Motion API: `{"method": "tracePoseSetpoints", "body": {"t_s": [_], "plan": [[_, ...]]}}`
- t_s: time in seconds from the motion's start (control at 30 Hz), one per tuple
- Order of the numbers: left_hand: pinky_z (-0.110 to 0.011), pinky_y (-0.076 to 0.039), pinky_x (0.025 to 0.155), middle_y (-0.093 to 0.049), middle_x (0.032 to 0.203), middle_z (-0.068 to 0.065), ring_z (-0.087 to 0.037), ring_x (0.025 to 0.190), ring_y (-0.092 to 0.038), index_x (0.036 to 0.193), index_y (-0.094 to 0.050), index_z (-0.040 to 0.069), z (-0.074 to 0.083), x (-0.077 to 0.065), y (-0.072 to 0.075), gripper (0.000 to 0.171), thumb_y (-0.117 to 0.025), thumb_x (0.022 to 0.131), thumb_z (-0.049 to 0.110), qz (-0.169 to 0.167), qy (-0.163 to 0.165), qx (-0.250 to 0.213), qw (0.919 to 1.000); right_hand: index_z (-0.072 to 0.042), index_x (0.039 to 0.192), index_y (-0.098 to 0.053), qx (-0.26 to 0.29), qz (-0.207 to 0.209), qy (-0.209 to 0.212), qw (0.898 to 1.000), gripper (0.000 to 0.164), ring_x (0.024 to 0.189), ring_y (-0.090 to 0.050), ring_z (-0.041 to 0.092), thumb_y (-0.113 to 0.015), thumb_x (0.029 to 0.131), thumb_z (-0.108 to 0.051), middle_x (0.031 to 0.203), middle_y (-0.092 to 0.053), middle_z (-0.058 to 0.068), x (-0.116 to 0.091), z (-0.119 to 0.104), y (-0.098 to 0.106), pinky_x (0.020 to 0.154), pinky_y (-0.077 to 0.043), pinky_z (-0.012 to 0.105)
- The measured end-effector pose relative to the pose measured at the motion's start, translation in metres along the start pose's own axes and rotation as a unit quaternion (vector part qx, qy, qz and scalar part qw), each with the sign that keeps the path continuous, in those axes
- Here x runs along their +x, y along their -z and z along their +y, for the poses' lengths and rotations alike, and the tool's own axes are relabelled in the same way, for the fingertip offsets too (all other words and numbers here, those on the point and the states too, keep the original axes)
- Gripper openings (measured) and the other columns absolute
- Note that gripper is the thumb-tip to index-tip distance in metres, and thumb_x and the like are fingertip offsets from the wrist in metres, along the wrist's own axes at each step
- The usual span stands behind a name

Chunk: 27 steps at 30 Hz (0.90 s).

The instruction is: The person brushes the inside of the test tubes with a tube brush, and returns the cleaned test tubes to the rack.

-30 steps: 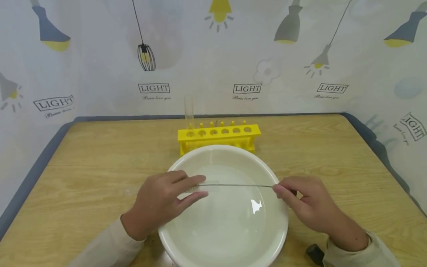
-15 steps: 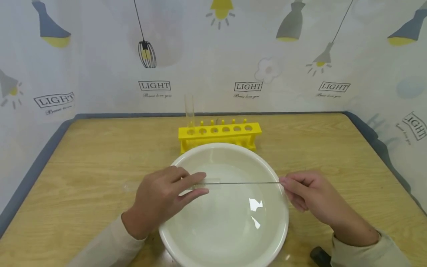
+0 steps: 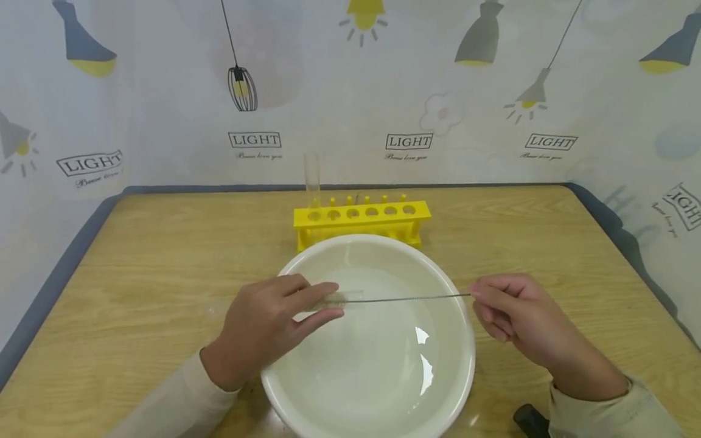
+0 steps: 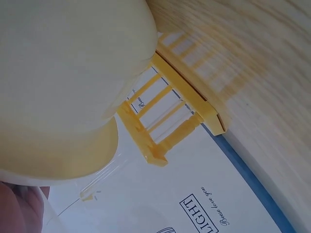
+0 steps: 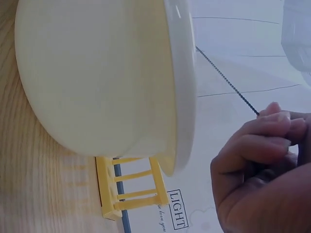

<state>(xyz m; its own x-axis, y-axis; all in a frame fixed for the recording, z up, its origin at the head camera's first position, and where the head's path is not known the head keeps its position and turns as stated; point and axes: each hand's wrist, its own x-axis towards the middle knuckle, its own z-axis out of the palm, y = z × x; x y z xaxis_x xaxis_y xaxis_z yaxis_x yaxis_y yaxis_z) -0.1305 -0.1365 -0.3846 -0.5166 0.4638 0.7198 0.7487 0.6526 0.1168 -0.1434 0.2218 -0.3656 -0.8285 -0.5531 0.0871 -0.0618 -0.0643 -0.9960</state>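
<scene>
Over the white basin (image 3: 468,359), my left hand (image 3: 268,322) holds a clear test tube (image 3: 355,297) lying about level, its mouth to the right. The hand covers much of the tube. A test tube brush (image 3: 411,298) with a thin twisted-wire handle runs into that mouth; its bristles are faint, inside the tube by the left fingers. My right hand (image 3: 526,319), just past the basin's right rim, pinches the wire's outer end between thumb and fingers. In the right wrist view the dark wire slants from the basin rim to the fingertips. Water with bright reflections lies in the basin.
Behind the basin stands a yellow test tube rack (image 3: 361,215), with another clear tube (image 3: 312,176) upright in its leftmost hole. A black cylindrical object (image 3: 530,420) lies by the right sleeve. A small clear item (image 3: 210,311) is left of the basin. Printed sheeting (image 3: 350,91) surrounds the table.
My right hand has moved to the right and slightly up, drawing the brush wire further out of the tube. The left hand stays nearly still. Reflections on the water have shifted.
</scene>
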Motion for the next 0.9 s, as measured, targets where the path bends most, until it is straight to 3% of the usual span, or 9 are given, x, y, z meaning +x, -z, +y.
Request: {"method": "tracePoseSetpoints", "body": {"t_s": [0.23,0.43,0.53,0.63,0.77,0.9], "plan": [[-0.016,-0.037,0.044,-0.065,0.073,0.006,-0.003,0.051,-0.050,0.106,-0.078,0.020,-0.001,0.004,0.000,0.030,-0.075,0.087,0.043,-0.007,0.007,0.006,0.9999,-0.001,0.072,-0.051,-0.089,0.027,0.058,0.994,0.035,0.045,-0.029,0.024,-0.039,0.103,0.008,0.057,-0.033,0.010,0.001,-0.001,-0.001,0.040,-0.025,0.035],[-0.020,-0.039,0.044,-0.065,0.072,0.006,-0.004,0.050,-0.051,0.105,-0.078,0.019,-0.001,0.004,0.002,0.039,-0.058,0.098,0.052,-0.022,0.012,0.020,0.9995,-0.004,0.078,-0.059,-0.162,0.051,0.115,0.979,0.032,0.051,-0.039,0.017,-0.044,0.099,0.014,0.058,-0.041,0.006,-0.001,0.002,-0.003,0.045,-0.032,0.032],[-0.021,-0.040,0.043,-0.064,0.071,0.006,-0.005,0.049,-0.050,0.103,-0.077,0.018,-0.003,0.004,0.005,0.043,-0.052,0.101,0.053,-0.028,-0.002,0.023,0.9993,-0.005,0.087,-0.064,-0.186,0.033,0.119,0.975,0.030,0.054,-0.045,0.015,-0.045,0.098,0.015,0.063,-0.050,0.005,-0.002,0.002,-0.002,0.045,-0.037,0.030],[-0.019,-0.037,0.042,-0.062,0.068,0.007,-0.004,0.048,-0.048,0.100,-0.077,0.019,-0.006,0.006,0.010,0.042,-0.050,0.102,0.051,-0.025,-0.021,0.018,0.9993,-0.008,0.094,-0.067,-0.215,-0.004,0.085,0.973,0.029,0.056,-0.050,0.014,-0.046,0.099,0.012,0.069,-0.058,0.002,-0.004,-0.002,0.000,0.046,-0.042,0.028],[-0.016,-0.033,0.042,-0.059,0.064,0.010,0.000,0.048,-0.043,0.098,-0.077,0.022,-0.008,0.007,0.017,0.042,-0.049,0.102,0.053,-0.031,-0.029,-0.001,0.9991,-0.013,0.098,-0.070,-0.267,-0.044,0.054,0.961,0.027,0.063,-0.056,0.011,-0.051,0.100,0.006,0.076,-0.064,-0.003,-0.005,-0.005,0.002,0.050,-0.049,0.027],[-0.014,-0.033,0.043,-0.059,0.064,0.013,0.002,0.048,-0.041,0.097,-0.078,0.023,-0.009,0.007,0.020,0.041,-0.050,0.101,0.053,-0.045,-0.026,-0.018,0.9985,-0.014,0.101,-0.073,-0.307,-0.043,0.096,0.946,0.028,0.069,-0.061,0.007,-0.058,0.095,0.009,0.077,-0.067,-0.007,-0.005,-0.003,0.005,0.058,-0.053,0.023]]}}
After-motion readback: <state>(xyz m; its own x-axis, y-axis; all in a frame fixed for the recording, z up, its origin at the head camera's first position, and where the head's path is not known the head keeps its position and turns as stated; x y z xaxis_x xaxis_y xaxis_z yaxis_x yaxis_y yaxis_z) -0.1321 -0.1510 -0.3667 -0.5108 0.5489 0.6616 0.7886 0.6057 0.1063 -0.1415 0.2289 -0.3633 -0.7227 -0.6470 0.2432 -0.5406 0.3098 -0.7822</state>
